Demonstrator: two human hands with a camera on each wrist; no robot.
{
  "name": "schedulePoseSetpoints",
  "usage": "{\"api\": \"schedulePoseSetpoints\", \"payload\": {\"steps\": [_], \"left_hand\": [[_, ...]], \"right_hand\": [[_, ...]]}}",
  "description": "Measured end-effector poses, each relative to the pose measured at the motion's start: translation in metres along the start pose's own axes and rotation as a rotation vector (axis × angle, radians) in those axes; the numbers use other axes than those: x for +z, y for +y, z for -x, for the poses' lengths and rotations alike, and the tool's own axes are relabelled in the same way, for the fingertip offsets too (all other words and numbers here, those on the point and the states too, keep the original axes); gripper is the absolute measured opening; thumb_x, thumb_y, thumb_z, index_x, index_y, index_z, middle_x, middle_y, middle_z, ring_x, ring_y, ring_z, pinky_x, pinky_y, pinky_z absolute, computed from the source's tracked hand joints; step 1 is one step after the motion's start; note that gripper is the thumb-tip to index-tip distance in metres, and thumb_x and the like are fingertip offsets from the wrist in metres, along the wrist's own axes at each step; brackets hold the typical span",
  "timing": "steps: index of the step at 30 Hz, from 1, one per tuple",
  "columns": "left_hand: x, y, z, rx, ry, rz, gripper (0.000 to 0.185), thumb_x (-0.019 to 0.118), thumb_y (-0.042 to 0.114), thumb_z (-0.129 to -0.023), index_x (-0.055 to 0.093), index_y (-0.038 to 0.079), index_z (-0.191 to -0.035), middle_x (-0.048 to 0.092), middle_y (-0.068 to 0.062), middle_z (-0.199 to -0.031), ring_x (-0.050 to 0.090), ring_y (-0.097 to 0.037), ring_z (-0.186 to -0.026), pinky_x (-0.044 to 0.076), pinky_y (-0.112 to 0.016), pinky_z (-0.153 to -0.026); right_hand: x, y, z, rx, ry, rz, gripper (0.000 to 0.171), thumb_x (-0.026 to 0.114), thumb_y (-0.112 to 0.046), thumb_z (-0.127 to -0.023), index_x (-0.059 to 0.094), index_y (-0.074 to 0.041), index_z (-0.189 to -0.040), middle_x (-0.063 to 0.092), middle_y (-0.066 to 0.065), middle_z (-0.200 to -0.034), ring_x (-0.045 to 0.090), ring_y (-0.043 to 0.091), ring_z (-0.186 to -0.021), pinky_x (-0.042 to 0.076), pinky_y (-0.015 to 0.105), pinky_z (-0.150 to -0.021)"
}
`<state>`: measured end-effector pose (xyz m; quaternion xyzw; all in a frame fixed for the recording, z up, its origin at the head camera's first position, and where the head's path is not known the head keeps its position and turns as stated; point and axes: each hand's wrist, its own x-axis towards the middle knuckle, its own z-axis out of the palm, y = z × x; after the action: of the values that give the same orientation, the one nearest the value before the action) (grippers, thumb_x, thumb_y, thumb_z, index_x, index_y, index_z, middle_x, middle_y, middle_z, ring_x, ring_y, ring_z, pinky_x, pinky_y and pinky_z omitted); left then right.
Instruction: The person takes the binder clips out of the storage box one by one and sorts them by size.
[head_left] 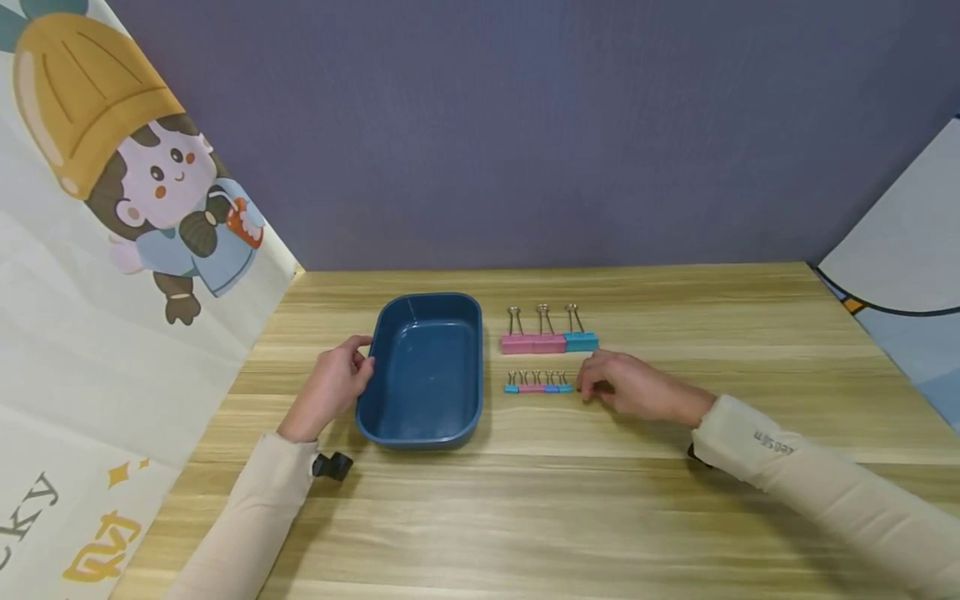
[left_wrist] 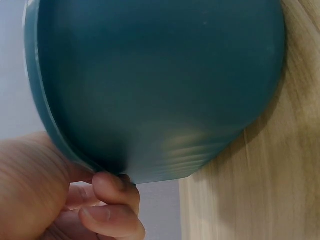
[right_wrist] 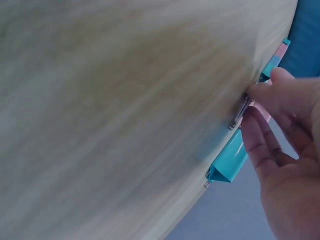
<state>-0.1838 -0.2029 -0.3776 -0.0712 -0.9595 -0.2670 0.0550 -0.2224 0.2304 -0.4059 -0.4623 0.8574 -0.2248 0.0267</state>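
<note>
A dark blue plastic bin [head_left: 424, 439] stands on the table. My left hand [head_left: 339, 379] grips its left side, the thumb over the rim and the fingers against the outer wall; the left wrist view shows this hand [left_wrist: 95, 200] at the bin wall [left_wrist: 165, 80]. To the right of the bin lies a row of several small binder clips [head_left: 534, 388] in teal, pink and blue. At that row's right end, my right hand [head_left: 626, 383] pinches a small binder clip; its silver wire handle [right_wrist: 241, 114] and a bit of pink show between thumb and fingertips.
Behind the small row sit 3 larger binder clips, two pink [head_left: 532, 343] and one teal [head_left: 581, 342], side by side with handles pointing away. A purple-grey panel [head_left: 525, 133] rises at the table's back edge. A cartoon-printed cloth [head_left: 82, 308] hangs on the left.
</note>
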Motion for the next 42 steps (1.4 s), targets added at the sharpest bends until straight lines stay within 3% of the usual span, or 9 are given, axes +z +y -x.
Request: {"api": "schedulePoseSetpoints", "payload": {"steps": [9, 16, 27, 42], "left_hand": [[-0.002, 0.001, -0.001, -0.003, -0.010, 0.012, 0.035, 0.056, 0.006, -0.093, 0.051, -0.009, -0.124, 0.056, -0.007, -0.073, 0.050, -0.016, -0.056, 0.043, -0.030, -0.049], [-0.001, 0.002, -0.001, -0.022, -0.027, 0.022, 0.035, 0.055, 0.006, -0.093, 0.051, -0.009, -0.124, 0.056, -0.008, -0.074, 0.050, -0.016, -0.056, 0.044, -0.029, -0.049], [-0.001, 0.002, -0.001, -0.031, -0.032, 0.021, 0.035, 0.055, 0.006, -0.093, 0.051, -0.008, -0.125, 0.056, -0.008, -0.076, 0.051, -0.017, -0.058, 0.044, -0.030, -0.051], [0.000, 0.001, -0.002, -0.019, -0.015, 0.020, 0.035, 0.055, 0.007, -0.093, 0.051, -0.009, -0.124, 0.056, -0.009, -0.077, 0.051, -0.017, -0.058, 0.044, -0.029, -0.050]], "right_hand": [[-0.004, -0.003, 0.003, 0.109, 0.038, -0.011, 0.014, 0.075, -0.010, -0.080, 0.067, -0.019, -0.086, 0.057, -0.008, -0.088, 0.056, 0.009, -0.077, 0.050, 0.026, -0.067], [-0.002, -0.001, 0.002, 0.161, 0.021, -0.005, 0.013, 0.071, -0.004, -0.081, 0.068, -0.016, -0.088, 0.057, -0.006, -0.086, 0.054, 0.007, -0.075, 0.049, 0.026, -0.065], [0.003, 0.001, -0.004, 0.094, 0.022, -0.034, 0.026, 0.068, 0.006, -0.081, 0.068, -0.019, -0.086, 0.060, -0.009, -0.089, 0.058, 0.008, -0.083, 0.051, 0.028, -0.071], [0.006, -0.003, -0.010, 0.109, 0.024, -0.022, 0.018, 0.070, -0.001, -0.082, 0.067, -0.018, -0.083, 0.059, -0.010, -0.085, 0.056, 0.006, -0.078, 0.049, 0.028, -0.068]]}}
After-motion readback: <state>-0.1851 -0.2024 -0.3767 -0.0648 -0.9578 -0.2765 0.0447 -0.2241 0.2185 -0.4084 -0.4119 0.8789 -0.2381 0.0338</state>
